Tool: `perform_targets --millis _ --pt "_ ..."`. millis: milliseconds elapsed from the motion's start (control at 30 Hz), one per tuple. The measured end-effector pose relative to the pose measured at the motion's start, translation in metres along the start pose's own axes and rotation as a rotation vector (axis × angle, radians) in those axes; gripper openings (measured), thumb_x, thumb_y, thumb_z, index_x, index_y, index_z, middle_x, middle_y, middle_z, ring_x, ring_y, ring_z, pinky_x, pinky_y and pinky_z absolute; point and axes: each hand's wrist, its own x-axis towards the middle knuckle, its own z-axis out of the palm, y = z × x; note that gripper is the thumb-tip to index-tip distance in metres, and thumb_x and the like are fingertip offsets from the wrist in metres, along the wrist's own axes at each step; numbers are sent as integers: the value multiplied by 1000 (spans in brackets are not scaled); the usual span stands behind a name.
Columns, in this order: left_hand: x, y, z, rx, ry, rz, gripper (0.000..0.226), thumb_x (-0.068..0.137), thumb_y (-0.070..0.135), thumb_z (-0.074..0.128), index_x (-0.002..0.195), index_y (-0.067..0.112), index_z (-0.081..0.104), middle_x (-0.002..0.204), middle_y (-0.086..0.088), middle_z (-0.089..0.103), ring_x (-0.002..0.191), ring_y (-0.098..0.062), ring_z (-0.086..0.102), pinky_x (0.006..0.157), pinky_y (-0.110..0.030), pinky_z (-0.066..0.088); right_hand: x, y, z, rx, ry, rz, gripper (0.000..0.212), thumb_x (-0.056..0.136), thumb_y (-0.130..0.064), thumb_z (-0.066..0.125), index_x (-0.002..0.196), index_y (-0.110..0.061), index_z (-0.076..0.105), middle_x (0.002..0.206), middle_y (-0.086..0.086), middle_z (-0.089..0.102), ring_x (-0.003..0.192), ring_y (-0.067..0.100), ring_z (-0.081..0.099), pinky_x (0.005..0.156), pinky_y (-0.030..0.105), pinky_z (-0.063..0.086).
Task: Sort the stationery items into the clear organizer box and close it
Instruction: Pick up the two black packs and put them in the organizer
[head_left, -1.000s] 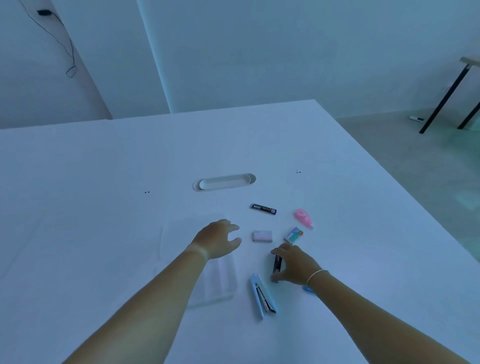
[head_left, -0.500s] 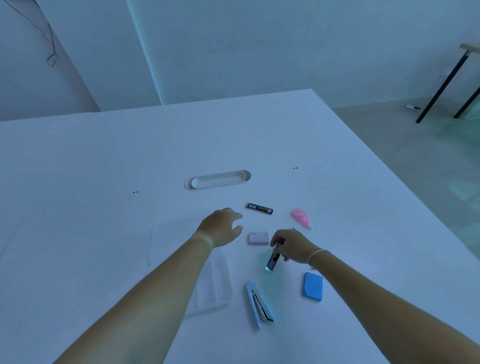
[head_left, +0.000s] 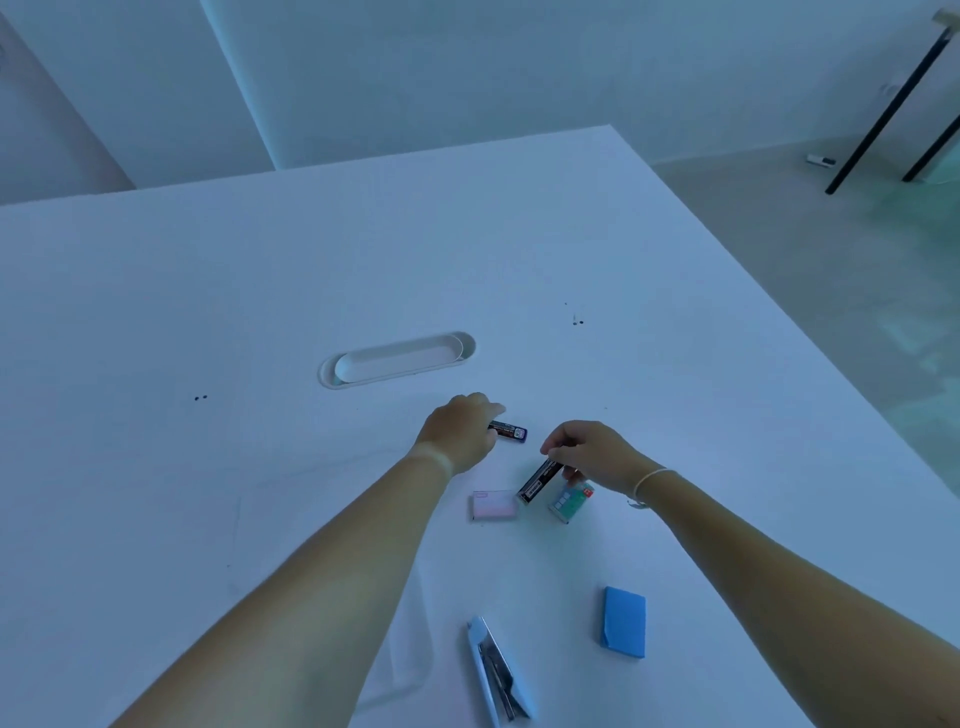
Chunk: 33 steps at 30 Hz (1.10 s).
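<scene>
The clear organizer box (head_left: 410, 644) lies on the white table (head_left: 208, 312) under your left forearm, near the front edge; only its rounded near corner and faint outline can be made out, and whether the lid is open or shut cannot be told. Your left hand (head_left: 460, 436) is stretched forward beyond the box, knuckles up, fingers curled down onto one end of a small black lead case (head_left: 511, 431) that lies flat on the table; whether the grip is fully closed on it cannot be told, since the fingertips are hidden under the hand. Your right hand (head_left: 592, 454) sits just to the right, its fingers pinched on the upper end of a second black lead case (head_left: 540, 480), which hangs tilted, lower end toward you and clear of the table or barely above it. Directly beneath that hand lies a small green-and-white packet (head_left: 569, 501), partly covered by the fingers. A pale pink eraser (head_left: 494, 505) lies flat just left of the tilted case, apart from it. Nearer you, a blue rectangular pad (head_left: 625, 622) lies flat to the right, and a light blue stapler (head_left: 498, 670) lies at the lower centre, pointing away from you, just beside the box's right edge. A thin band (head_left: 652, 478) circles your right wrist. An oval cable-port cover (head_left: 397, 358) is set in the tabletop beyond both hands.
</scene>
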Motion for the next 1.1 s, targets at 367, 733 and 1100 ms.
perform_targets --millis 367,733,1100 --pt "14 -9 14 -135 35 -94 20 89 11 53 108 8 61 114 -11 58 106 -30 55 86 -39 46 20 -12 4 75 -3 -35 9 87 -5 54 84 -11 60 69 -1 53 57 13 53 59 23 53" --pt "-37 -46 -32 -418 193 -237 47 88 2 48 132 19 44 104 -15 56 81 -26 48 74 -37 45 3 -56 20 44 12 -124 12 85 -3 56 78 -13 58 70 2 52 57 13 52 58 24 54" --pt "-218 -131 -46 -605 315 -429 41 86 -2 51 117 26 53 77 -4 48 67 -24 49 60 -36 52 -47 -123 134 -73 -178 -288 12 83 -3 58 78 -13 58 71 1 54 59 15 53 63 28 54"
